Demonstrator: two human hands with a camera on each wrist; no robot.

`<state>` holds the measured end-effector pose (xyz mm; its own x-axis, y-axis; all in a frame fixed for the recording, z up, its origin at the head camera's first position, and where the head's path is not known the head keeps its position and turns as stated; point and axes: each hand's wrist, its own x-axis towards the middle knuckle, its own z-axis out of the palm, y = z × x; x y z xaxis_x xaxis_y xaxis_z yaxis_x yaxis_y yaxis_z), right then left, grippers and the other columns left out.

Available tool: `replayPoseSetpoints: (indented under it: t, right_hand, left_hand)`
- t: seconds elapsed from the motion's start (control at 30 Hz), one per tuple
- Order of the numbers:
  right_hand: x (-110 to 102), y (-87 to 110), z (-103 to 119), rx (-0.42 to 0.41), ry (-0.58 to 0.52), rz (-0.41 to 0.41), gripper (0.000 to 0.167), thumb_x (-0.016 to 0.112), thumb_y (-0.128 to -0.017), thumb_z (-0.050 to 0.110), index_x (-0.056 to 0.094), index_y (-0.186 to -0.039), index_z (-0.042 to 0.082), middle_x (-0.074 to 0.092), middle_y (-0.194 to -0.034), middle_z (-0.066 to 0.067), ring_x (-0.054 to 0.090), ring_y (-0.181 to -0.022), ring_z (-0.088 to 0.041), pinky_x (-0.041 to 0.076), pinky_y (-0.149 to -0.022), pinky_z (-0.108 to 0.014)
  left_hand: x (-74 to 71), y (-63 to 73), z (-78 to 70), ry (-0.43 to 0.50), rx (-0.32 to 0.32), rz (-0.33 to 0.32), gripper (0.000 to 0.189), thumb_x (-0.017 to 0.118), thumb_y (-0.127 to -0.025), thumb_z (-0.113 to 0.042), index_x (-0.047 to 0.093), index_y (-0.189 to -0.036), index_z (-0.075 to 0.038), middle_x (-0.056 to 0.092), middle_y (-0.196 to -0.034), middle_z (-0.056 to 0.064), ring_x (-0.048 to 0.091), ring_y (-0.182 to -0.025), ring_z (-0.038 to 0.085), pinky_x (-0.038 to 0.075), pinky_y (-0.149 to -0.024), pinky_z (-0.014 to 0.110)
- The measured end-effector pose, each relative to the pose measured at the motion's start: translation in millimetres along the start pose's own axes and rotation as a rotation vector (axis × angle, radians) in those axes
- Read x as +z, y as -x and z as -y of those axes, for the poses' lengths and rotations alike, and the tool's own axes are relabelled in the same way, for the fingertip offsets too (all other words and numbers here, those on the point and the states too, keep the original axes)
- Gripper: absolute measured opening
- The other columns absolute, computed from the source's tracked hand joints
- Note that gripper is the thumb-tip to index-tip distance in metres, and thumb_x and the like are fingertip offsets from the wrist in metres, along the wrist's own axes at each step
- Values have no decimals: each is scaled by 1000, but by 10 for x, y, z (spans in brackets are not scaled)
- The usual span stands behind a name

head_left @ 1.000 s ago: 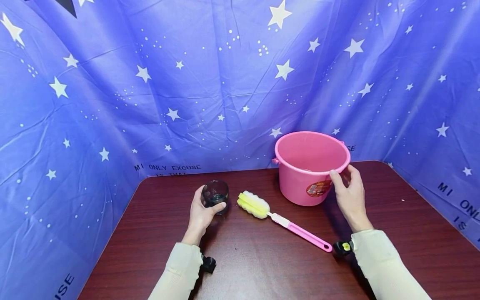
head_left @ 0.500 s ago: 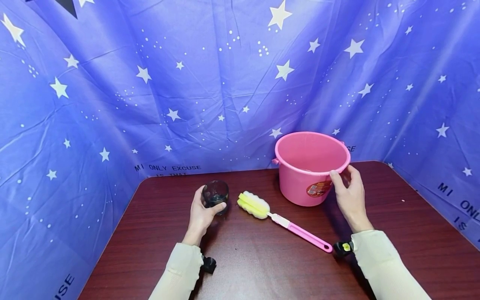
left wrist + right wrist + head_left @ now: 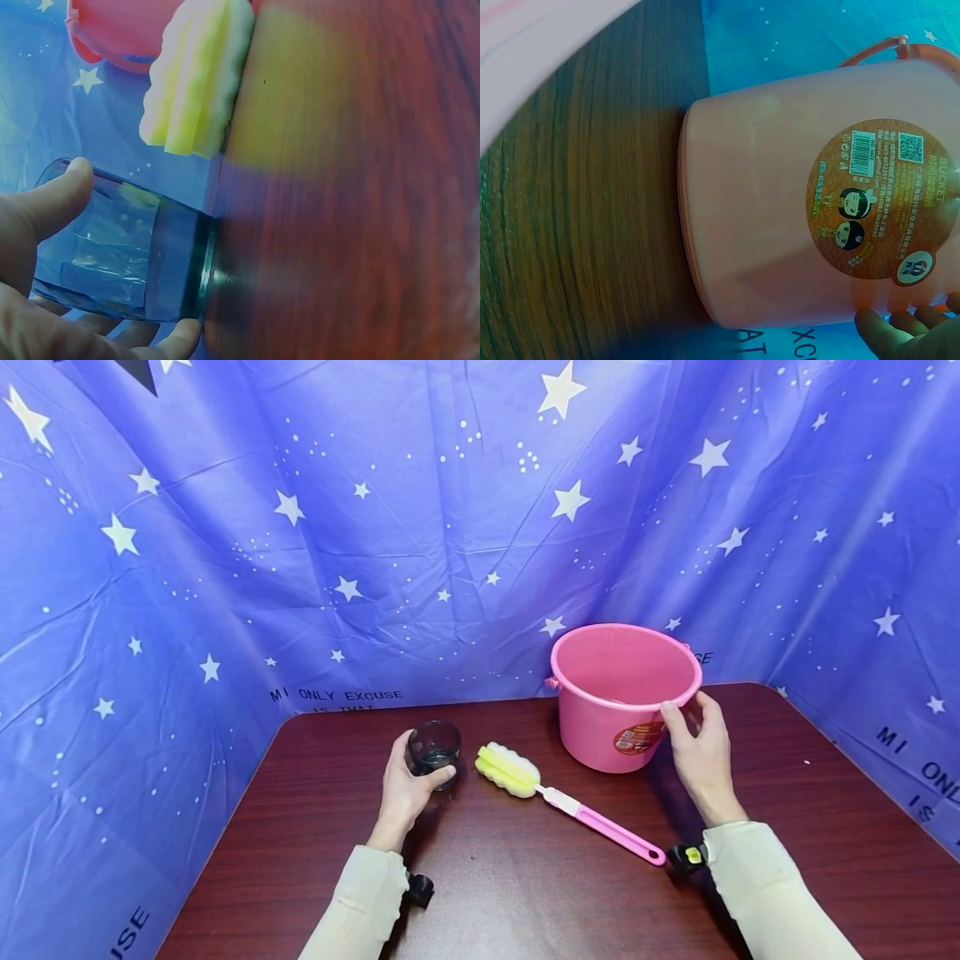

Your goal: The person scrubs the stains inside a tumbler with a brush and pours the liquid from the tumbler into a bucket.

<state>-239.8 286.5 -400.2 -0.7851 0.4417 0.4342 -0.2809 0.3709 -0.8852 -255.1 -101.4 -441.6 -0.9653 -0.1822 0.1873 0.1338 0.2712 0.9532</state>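
Observation:
My left hand (image 3: 403, 791) holds a dark, see-through glass cup (image 3: 435, 742) upright, thumb on the near side and fingers round the far side. In the left wrist view the base of the glass (image 3: 176, 262) is at the tabletop. My right hand (image 3: 702, 764) grips the rim of a pink bucket (image 3: 588, 727) at its right side, with the thumb on the rim. Several fingertips (image 3: 907, 322) show against the bucket wall in the right wrist view. Between the hands lies a bottle brush (image 3: 611, 828) with a yellow and white sponge head (image 3: 508, 770).
A dark red wooden table (image 3: 495, 893) carries everything. Behind and beside it hangs a blue curtain (image 3: 420, 543) with white stars. The bucket bears a round orange label (image 3: 885, 199). Each wrist wears a black camera mount (image 3: 418, 889).
The glass cup and my left hand have shifted very slightly to the right. My right hand, the bucket and the bottle brush look unmoved.

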Motion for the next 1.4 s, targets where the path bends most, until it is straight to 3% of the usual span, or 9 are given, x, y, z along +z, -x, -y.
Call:
replayPoseSetpoints:
  t: [1.03, 1.4]
  right_hand:
    - [-4, 4, 0, -5, -5, 8, 54, 59, -94, 23, 41, -140, 2, 47, -137, -14, 44, -126, -25, 33, -108, -34]
    - [-1, 21, 39, -9, -5, 5, 54, 60, -93, 24, 42, -138, 0, 47, -136, -14, 45, -126, -24, 34, -107, -35]
  left_hand:
    - [23, 15, -60, 69, -4, -5, 82, 85, -68, -4, 43, -138, -11, 55, -129, 16, 49, -122, 29, 41, -98, 48]
    - [22, 25, -64, 103, 25, -21, 81, 86, -68, -8, 44, -137, -11, 55, -129, 17, 51, -120, 30, 43, -95, 48]
